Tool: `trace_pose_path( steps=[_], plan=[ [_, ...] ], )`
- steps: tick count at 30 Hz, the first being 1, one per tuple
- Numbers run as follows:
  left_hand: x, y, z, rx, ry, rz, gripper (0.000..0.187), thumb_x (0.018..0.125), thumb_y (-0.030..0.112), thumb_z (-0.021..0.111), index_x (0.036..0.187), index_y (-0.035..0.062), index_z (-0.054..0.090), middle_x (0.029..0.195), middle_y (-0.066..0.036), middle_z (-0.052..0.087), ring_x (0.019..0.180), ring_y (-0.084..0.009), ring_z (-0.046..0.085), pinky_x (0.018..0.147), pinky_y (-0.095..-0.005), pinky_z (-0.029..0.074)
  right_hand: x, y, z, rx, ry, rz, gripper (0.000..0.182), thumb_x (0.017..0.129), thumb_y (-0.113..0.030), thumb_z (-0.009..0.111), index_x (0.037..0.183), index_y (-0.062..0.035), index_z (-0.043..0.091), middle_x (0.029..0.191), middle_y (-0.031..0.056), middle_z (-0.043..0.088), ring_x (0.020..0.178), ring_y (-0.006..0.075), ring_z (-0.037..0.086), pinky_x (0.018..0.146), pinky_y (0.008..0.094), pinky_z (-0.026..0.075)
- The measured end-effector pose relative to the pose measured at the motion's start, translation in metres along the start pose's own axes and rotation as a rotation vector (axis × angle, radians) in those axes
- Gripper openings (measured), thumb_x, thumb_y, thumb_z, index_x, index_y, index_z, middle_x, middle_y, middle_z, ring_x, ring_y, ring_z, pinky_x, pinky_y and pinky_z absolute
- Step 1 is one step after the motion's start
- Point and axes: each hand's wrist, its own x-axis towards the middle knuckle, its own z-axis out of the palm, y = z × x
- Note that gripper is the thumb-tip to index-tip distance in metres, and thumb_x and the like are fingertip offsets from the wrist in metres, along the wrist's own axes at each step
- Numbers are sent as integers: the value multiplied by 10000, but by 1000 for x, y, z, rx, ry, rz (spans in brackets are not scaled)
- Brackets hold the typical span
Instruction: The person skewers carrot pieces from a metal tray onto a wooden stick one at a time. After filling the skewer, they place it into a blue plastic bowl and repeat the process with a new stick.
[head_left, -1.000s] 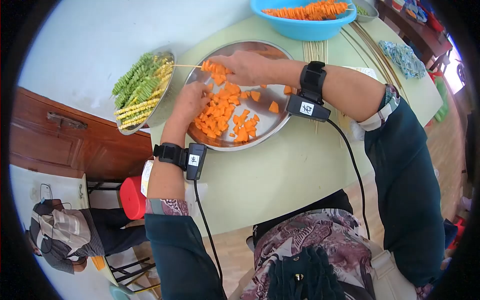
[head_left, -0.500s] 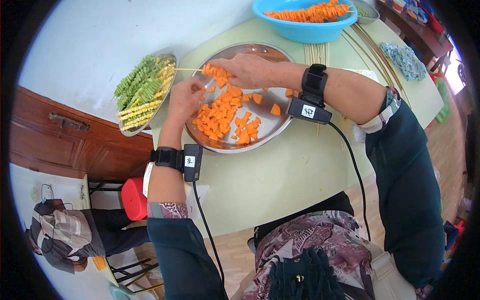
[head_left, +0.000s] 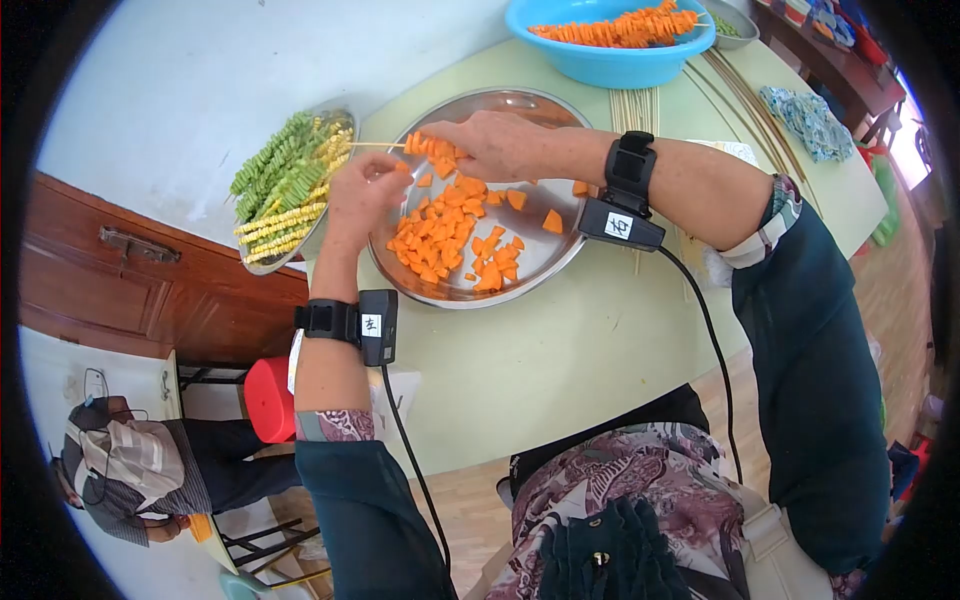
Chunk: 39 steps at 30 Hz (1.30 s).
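My right hand (head_left: 485, 143) is closed around a bamboo skewer (head_left: 375, 144) threaded with orange carrot slices (head_left: 430, 150). The bare end of that skewer points left, past the pan rim. Just below it, my left hand (head_left: 365, 195) pinches a small carrot piece (head_left: 402, 167) between thumb and fingers. Both hands are over a round steel pan (head_left: 545, 262), where loose carrot pieces (head_left: 440, 235) lie in a heap, with a few scattered to the right.
Left of the pan, a metal tray holds green and yellow skewers (head_left: 285, 190). A blue basin (head_left: 610, 68) with carrot skewers stands at the back, beside bare bamboo sticks (head_left: 635, 105). A crumpled cloth (head_left: 808, 122) lies at right. Another person (head_left: 140, 460) is at far left.
My left hand has shifted slightly left and up, from under the skewered carrots toward the bare end of the skewer. My right hand stays almost still.
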Motion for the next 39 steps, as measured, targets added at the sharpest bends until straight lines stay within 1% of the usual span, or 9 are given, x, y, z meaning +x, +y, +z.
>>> trace_pose_path(
  steps=[2,3,5,12,14,20,33,35,39],
  plan=[
    [3,-1,-6,-250,45,-4,147,799,3,554,943,-15,528,859,-104,609,792,-191,639,591,-241,533,0,0,-1,17,-1,-5,525,792,-188,556,1271,-78,369,866,192,616,792,321,605,685,425,490],
    [2,2,-7,-250,46,-5,147,799,3,554,943,-15,528,859,-104,609,792,-191,639,591,-241,533,0,0,0,17,-1,-6,525,792,-188,556,1271,-78,369,866,192,616,792,321,605,685,425,490],
    [0,8,-12,-399,241,10,175,822,1,530,983,-53,485,883,-131,602,809,-230,640,604,-262,544,1,1,2,29,3,-22,513,790,-181,547,1263,-76,376,856,187,613,788,321,601,675,427,486],
    [3,5,-19,-487,508,106,200,807,-9,534,973,-103,476,910,-189,578,782,-252,636,621,-289,551,1,2,6,40,60,-64,505,788,-173,542,1258,-80,382,834,177,611,773,321,593,665,429,481],
    [5,2,-20,-483,581,109,218,808,-26,524,995,-123,467,927,-198,570,789,-254,634,643,-292,554,3,4,12,77,153,-93,530,739,-64,512,1256,-114,408,651,174,580,607,317,579,575,417,467],
    [8,-2,-22,-530,605,106,306,806,-38,521,1075,-159,441,959,-212,557,788,-264,631,691,-304,553,5,6,16,100,167,-113,513,743,-67,513,1246,-97,414,669,176,583,629,316,584,581,416,466],
    [8,-2,-20,-498,614,96,230,830,-46,499,1043,-129,477,952,-184,570,817,-240,624,718,-291,555,3,4,15,87,175,-146,502,734,-56,523,1226,-88,433,706,178,592,636,303,592,568,404,466],
    [8,-2,-20,-491,603,124,316,812,-48,494,1094,-177,435,963,-216,555,809,-247,625,715,-293,553,3,4,15,65,164,-152,492,735,-57,525,1219,-87,437,694,174,591,631,304,591,559,402,466],
    [7,-4,-18,-475,610,145,304,813,-48,490,1086,-173,442,953,-209,559,808,-245,626,713,-294,553,2,3,12,76,172,-153,481,740,-62,528,1212,-93,443,683,164,593,626,294,593,550,398,468]
  ],
)
